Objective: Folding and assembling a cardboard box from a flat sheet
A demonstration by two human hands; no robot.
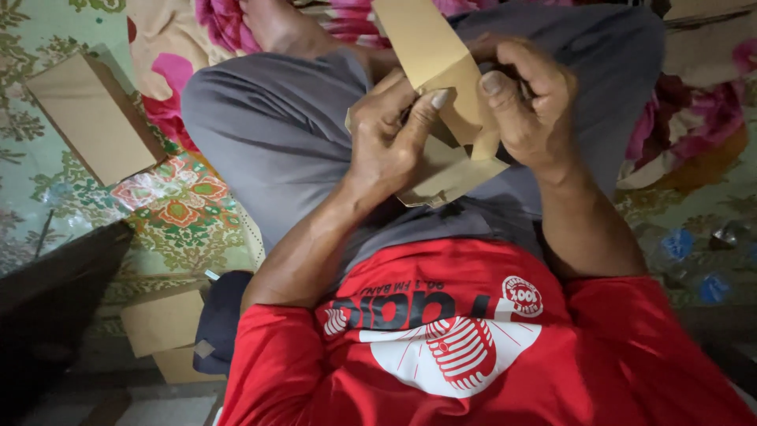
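Note:
A flat brown cardboard piece (430, 55), partly folded, is held over my lap. My left hand (386, 138) grips its lower folded part, thumb pressing on the crease. My right hand (528, 99) pinches the fold from the right side, thumb on top. Both hands touch the same cardboard, close together. The lower flap (449, 177) sticks out below my hands. I sit cross-legged in grey trousers (276, 134) and a red shirt.
A flat cardboard sheet (91, 114) lies on the patterned floor mat at the upper left. More cardboard pieces (165, 323) and a dark pouch (221, 315) sit at my left hip. A flowered cloth (686, 134) lies on the right, with crumpled plastic bottles (694, 268) nearby.

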